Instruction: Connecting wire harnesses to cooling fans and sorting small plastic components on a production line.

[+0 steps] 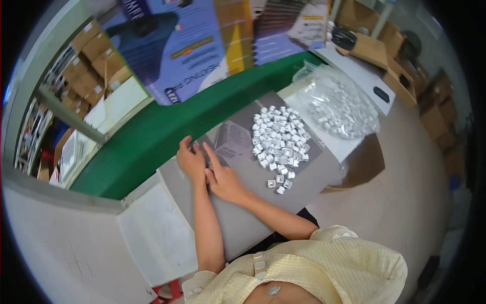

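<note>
Close together over the left part of a grey-brown board [243, 202], my two hands almost touch. My left hand [192, 161] has its fingers bent, and its thumb side is hidden. A small greyish spot shows between the hands, too small to name. Beside it, my right hand [225, 182] has its index finger stretched out and the thumb apart from it. To the right of both hands lies a heap of small white and silver cube-shaped parts [281, 134]. Several loose ones [280, 180] lie at its near edge.
A clear plastic bag [339, 104] full of similar parts lies at the right, with an open cardboard box [362, 164] below it. Printed blue cartons [177, 50] stand behind a green strip [119, 169]. A black oval object [380, 94] lies farther right. Shelves hold brown boxes [83, 71] at left.
</note>
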`<state>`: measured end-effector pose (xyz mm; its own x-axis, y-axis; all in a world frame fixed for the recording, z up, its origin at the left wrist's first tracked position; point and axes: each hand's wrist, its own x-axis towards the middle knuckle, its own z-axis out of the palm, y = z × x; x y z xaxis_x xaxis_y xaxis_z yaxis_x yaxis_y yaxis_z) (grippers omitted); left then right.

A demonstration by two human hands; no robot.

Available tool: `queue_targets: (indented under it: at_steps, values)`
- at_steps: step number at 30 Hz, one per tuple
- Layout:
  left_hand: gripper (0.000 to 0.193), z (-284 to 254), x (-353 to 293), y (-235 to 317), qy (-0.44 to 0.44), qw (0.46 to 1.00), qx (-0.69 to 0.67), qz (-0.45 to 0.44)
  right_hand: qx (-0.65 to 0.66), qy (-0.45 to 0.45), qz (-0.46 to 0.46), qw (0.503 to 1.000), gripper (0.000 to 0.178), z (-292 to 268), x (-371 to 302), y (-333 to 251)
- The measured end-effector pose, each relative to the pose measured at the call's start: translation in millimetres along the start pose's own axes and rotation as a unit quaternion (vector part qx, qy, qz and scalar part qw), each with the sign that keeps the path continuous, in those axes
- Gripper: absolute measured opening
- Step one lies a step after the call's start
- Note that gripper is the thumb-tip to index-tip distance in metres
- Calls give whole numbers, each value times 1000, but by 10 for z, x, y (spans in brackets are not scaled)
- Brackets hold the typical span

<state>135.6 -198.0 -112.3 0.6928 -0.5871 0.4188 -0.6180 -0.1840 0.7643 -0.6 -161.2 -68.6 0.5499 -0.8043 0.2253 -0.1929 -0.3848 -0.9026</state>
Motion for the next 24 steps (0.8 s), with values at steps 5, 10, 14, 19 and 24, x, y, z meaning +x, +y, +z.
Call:
queue_targets:
  at_steps: [5,10,14,19,24]
  values:
    - [32,-9,5,-30,-4,999,-37,-10,-28,42,-106,993,76,-379,-205,-344]
    - [32,-37,45,-44,-22,1000,-14,-12,-249,57,-130,958,74,-1117,-696,-393]
    - [29,-91,14,167,-30,999,13,-19,-441,18,-20,897,72,-1440,-1050,-148]
    - [29,-87,33,161,-30,999,2,-14,-453,15,14,891,72,-1467,-1106,234]
    - [30,-110,41,93,-20,1000,6,-15,-448,36,8,893,71,-1375,-982,156]
